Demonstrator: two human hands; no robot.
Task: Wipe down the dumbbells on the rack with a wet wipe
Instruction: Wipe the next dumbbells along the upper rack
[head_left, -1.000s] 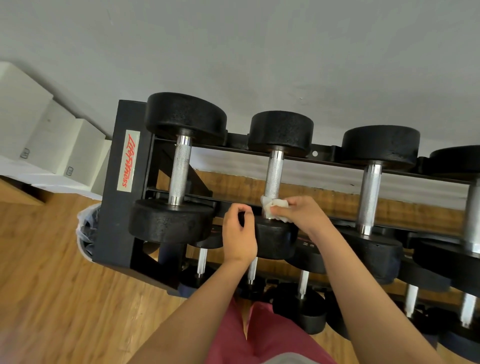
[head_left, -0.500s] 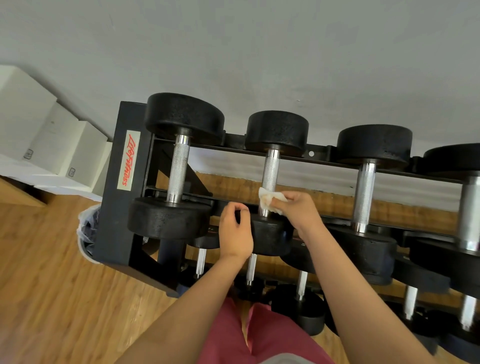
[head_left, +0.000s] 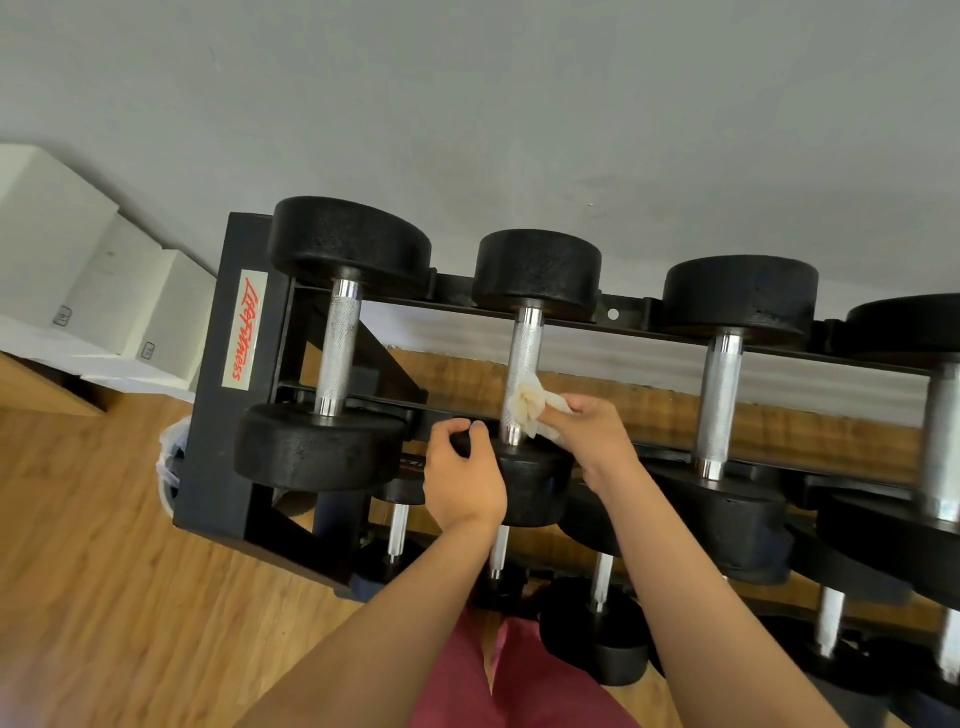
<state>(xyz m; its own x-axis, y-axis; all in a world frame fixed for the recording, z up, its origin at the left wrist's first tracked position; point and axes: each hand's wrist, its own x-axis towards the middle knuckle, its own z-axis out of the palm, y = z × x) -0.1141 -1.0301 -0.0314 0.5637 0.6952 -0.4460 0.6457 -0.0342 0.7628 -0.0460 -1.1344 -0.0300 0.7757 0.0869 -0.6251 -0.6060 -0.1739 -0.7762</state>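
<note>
A black rack (head_left: 208, 426) carries black dumbbells with knurled steel handles on its top shelf. On the second dumbbell from the left (head_left: 537, 270), my right hand (head_left: 597, 431) pinches a crumpled white wet wipe (head_left: 530, 402) against the lower part of the handle. My left hand (head_left: 465, 478) grips the near head of that same dumbbell, fingers curled over its top edge. Another dumbbell (head_left: 337, 338) lies to the left and one more (head_left: 727, 374) to the right.
Smaller dumbbells (head_left: 597, 623) fill the lower shelves under my arms. A grey wall rises behind the rack. White boxes (head_left: 93, 291) stand at the left on the wooden floor (head_left: 93, 597). A bin with a plastic liner (head_left: 169, 457) sits by the rack's left end.
My right hand has slid the wipe a little up the handle, away from the near head. My left hand stays on the near head.
</note>
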